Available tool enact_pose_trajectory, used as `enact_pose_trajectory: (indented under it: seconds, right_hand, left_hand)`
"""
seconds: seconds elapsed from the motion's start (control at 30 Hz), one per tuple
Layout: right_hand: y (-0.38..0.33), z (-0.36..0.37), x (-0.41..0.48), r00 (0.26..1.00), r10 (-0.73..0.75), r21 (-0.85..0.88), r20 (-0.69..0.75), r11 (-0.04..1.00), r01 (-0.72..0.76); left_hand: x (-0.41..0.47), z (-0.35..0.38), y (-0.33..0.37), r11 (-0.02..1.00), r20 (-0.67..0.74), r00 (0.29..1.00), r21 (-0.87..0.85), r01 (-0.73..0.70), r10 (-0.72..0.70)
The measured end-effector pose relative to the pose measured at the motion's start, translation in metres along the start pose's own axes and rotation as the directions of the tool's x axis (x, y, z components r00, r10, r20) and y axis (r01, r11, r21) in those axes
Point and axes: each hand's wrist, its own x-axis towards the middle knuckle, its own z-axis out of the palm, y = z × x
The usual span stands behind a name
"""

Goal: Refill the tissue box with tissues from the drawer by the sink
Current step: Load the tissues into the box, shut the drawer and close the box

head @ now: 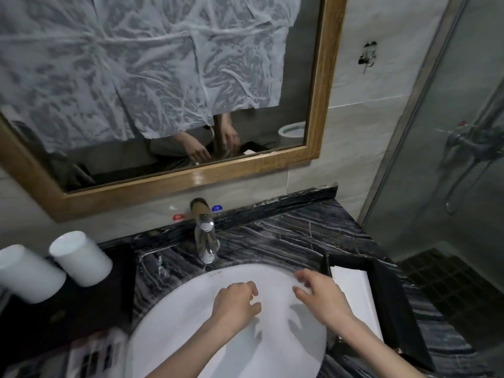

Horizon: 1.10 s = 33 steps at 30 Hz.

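A black open-topped tissue box (392,304) stands on the dark marble counter to the right of the sink, with a stack of white tissues (357,298) lying inside it. My right hand (319,298) hovers over the basin just left of the box, fingers spread and curled, holding nothing. My left hand (236,302) is beside it above the middle of the white sink (191,323), fingers loosely bent, also with nothing in it. No drawer shows in this view.
A chrome faucet (204,236) rises behind the basin. Two white cups (79,257) stand on a dark tray at the left. A wood-framed mirror (191,181), partly covered with crumpled paper, hangs above. A glass shower door (436,159) borders the counter's right end.
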Motion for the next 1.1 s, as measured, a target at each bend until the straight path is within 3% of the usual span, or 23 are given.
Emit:
enact_pose_trajectory:
  seconds: [0.27,0.5,0.83,1.1]
  right_hand:
    - [-0.045,0.029,0.009,0.992,-0.123,-0.043,0.038,0.991,0.124]
    - [-0.082,0.065,0.015,0.967,-0.208,-0.121,0.148,0.967,0.226]
    - [-0.143,0.118,0.015,0.893,-0.348,-0.159,0.286,0.902,0.403]
    - [-0.193,0.149,0.014,0.831,-0.425,-0.160,0.360,0.849,0.504]
  left_hand:
    - [-0.031,-0.004,-0.082,0.989,-0.082,0.986,-0.032,0.144,-0.146]
    - [-0.062,-0.003,-0.151,0.940,-0.124,0.942,-0.185,0.288,-0.313]
    - [-0.118,0.003,-0.231,0.854,-0.144,0.852,-0.233,0.465,-0.503]
    - [-0.162,0.017,-0.273,0.796,-0.176,0.791,-0.309,0.520,-0.586]
